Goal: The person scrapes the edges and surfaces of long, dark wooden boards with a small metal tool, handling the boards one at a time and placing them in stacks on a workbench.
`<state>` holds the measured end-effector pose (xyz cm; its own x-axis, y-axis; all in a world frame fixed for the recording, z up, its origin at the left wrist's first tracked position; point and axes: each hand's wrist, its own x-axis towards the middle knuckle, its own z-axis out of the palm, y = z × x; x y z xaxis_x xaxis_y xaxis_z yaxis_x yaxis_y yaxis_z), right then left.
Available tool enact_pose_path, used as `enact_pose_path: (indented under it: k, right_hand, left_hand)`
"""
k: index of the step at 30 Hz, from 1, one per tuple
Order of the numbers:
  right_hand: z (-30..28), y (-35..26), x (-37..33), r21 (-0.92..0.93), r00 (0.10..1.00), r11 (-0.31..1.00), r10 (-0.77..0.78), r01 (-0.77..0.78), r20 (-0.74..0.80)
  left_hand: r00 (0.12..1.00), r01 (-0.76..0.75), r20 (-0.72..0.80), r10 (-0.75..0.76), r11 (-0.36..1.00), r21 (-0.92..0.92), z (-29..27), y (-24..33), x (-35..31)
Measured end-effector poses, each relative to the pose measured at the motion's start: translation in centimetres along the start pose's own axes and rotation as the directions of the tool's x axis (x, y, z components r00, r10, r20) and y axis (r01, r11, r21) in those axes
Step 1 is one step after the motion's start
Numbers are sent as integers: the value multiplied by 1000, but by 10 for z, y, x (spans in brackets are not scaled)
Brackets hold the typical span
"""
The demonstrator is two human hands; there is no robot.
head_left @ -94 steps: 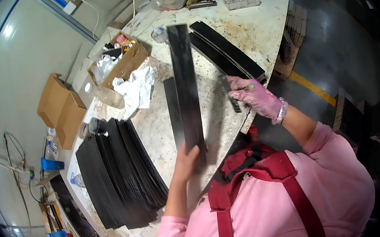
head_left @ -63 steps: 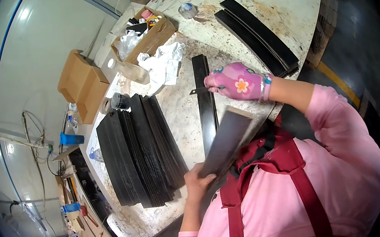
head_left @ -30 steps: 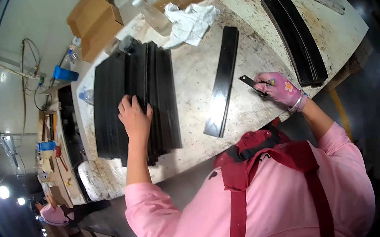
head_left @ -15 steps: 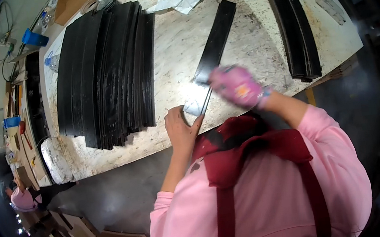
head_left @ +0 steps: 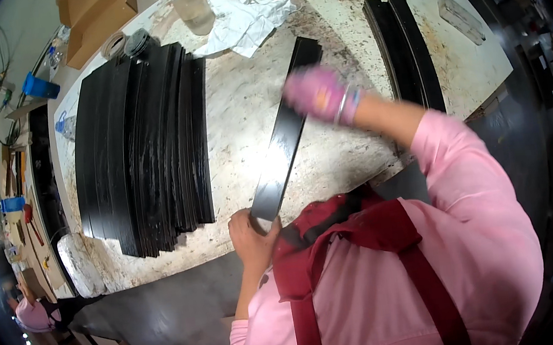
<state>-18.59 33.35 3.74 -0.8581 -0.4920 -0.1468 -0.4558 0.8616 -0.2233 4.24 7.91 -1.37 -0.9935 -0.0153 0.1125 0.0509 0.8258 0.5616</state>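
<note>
A glossy black plank [head_left: 280,155] lies slantwise on the stained white table, its far end pointing up and to the right. My bare left hand [head_left: 253,238] grips the near end at the table's front edge, thumb on one side and fingers on the other. Over the far half of the plank is my right hand [head_left: 317,94], in a pink patterned glove. Motion smears its fingers, so what they hold, if anything, cannot be made out. To the left stands a broad row of similar black planks [head_left: 141,154], packed side by side.
Two dark planks [head_left: 406,55] lie at the right of the table [head_left: 356,156]. Toward the back are a crumpled white cloth [head_left: 242,16], a cloudy bottle [head_left: 193,11] and a cardboard box [head_left: 99,22]. A pale block [head_left: 460,18] rests far right. Another person [head_left: 35,314] is far left.
My gloved right hand has moved away from me along the plank toward its far end. My left hand still holds the near end. The whole view has shifted, showing more of the table's back.
</note>
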Motion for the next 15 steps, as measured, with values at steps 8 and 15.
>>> enact_pose_path:
  k: [8,15]
  right_hand:
    - [4,173,19,279,859,879,454,-387,-236]
    - [-12,113,-33,537,868,778,472,-326,-157]
  left_hand:
    - [993,-91,74,89,996,18,-15,9,16]
    - [970,-53,230,82,990,-129,-19,21,40]
